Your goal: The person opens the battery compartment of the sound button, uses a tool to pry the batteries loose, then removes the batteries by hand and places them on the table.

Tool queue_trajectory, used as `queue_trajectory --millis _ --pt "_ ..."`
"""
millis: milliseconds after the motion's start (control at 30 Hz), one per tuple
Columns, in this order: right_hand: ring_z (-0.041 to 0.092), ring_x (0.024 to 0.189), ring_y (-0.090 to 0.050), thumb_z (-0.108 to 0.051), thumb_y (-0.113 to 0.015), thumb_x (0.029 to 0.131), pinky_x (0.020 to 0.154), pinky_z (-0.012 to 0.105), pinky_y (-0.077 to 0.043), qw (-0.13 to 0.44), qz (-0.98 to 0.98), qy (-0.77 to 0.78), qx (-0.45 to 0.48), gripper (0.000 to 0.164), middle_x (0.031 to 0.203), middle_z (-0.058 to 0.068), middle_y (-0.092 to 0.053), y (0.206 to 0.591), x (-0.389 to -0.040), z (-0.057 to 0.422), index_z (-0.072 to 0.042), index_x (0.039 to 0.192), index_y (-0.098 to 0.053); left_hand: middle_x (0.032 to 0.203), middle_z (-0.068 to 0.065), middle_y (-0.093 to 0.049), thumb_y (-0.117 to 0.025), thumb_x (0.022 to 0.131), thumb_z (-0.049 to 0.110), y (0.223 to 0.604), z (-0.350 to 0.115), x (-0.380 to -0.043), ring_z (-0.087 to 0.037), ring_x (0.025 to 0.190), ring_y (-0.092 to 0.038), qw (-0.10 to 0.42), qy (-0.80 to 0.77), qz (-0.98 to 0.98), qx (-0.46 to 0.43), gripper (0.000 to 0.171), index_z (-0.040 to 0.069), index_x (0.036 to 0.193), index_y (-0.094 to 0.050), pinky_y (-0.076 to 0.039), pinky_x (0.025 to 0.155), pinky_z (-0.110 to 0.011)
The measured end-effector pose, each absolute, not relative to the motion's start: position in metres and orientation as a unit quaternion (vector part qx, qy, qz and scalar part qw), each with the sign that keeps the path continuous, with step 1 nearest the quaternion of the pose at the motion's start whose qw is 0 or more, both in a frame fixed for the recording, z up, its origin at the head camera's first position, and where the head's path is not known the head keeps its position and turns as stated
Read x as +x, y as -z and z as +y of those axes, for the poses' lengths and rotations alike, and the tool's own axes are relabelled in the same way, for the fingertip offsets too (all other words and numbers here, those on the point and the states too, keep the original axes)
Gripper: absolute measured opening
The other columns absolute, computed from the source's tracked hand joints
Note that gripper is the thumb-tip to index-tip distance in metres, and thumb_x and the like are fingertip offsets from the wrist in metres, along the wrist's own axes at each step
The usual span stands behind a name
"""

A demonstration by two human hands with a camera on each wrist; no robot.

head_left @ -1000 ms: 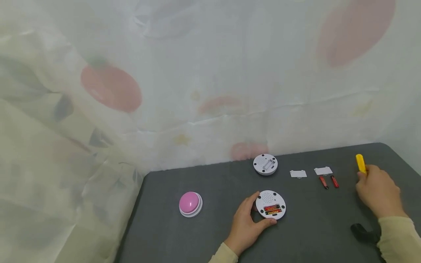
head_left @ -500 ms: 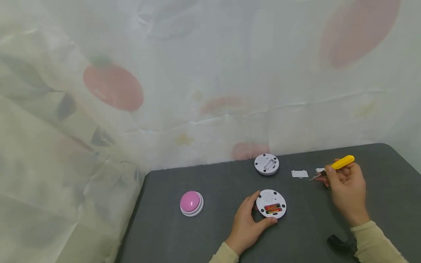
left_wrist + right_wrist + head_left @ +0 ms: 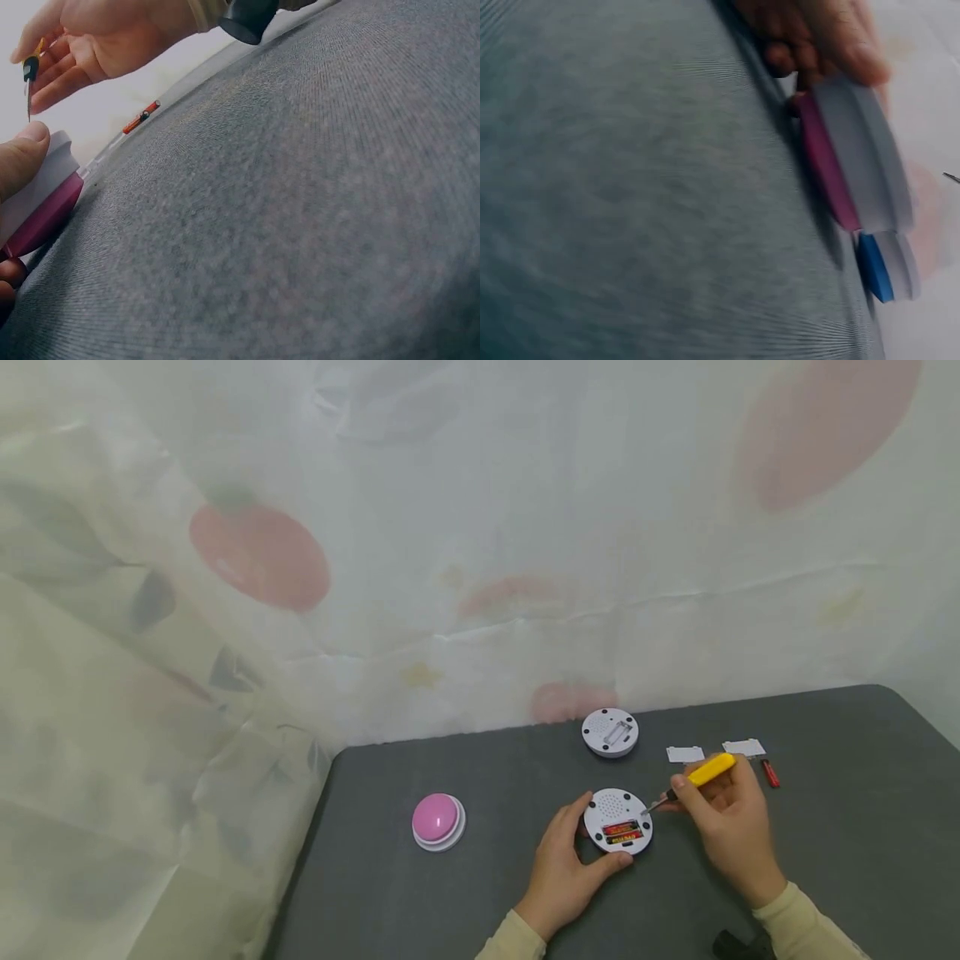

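Observation:
My left hand (image 3: 561, 875) grips a round push-button (image 3: 609, 805) by its rim, white underside up. Two red batteries (image 3: 622, 832) sit side by side in its uncovered compartment. The right wrist view shows its pink dome (image 3: 829, 161) facing down, close over the table. A yellow-handled screwdriver (image 3: 711, 769) is pinched in my right hand (image 3: 733, 831), its thin shaft pointing down to the left. In the head view the tip overlaps the underside's right edge, beside the batteries. From the left wrist, the screwdriver (image 3: 31, 69) appears near my left thumb (image 3: 22, 157).
Behind stands another upturned button (image 3: 609, 732) with an open compartment; its dome (image 3: 874, 268) is blue. A pink button (image 3: 435, 821) stands upright at left. Two white battery covers (image 3: 686, 754) and a loose red battery (image 3: 770, 773) lie at right. A patterned curtain (image 3: 465, 527) hangs behind.
My right hand has brought the screwdriver leftward from the table's right side to the held button, its shaft now angled towards the underside. The left hand keeps its grip in place.

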State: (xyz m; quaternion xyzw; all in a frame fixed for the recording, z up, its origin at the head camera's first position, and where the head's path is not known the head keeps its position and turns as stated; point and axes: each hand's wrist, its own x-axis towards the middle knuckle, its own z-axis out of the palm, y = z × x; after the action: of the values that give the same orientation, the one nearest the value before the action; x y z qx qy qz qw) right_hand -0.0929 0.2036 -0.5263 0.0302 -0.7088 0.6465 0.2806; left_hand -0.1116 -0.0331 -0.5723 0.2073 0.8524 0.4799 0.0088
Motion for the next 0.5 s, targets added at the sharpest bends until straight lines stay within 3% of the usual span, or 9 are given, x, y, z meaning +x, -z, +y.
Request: queue_trajectory --millis 233,500 --pt "0.015 0.092 -0.068 0.025 -0.07 0.091 0.072 0.022 -0.062 0.278 -0.716 -0.636 0.077 0.042 0.107 0.017 -0.058 0.536 -0.093 0.195 0.013 0.125 -0.049 0.145 0.007 -0.061 -0.088 0.089 0.055 0.571 -0.033 -0.113 -0.009 0.129 -0.058 0.017 -0.473 0.857 0.201 0.092 0.017 0.163 -0.049 -0.051 0.111 -0.042" --pt "0.013 0.09 -0.063 0.026 -0.07 0.089 0.076 0.016 -0.058 0.281 -0.73 -0.616 0.089 0.039 0.105 0.013 -0.057 0.541 -0.093 0.196 0.012 0.12 -0.052 0.142 0.007 -0.061 -0.089 0.087 0.055 0.573 -0.033 -0.114 -0.009 0.13 -0.058 0.015 -0.472 0.858 0.203 0.094 0.015 0.163 -0.05 -0.05 0.113 -0.042"
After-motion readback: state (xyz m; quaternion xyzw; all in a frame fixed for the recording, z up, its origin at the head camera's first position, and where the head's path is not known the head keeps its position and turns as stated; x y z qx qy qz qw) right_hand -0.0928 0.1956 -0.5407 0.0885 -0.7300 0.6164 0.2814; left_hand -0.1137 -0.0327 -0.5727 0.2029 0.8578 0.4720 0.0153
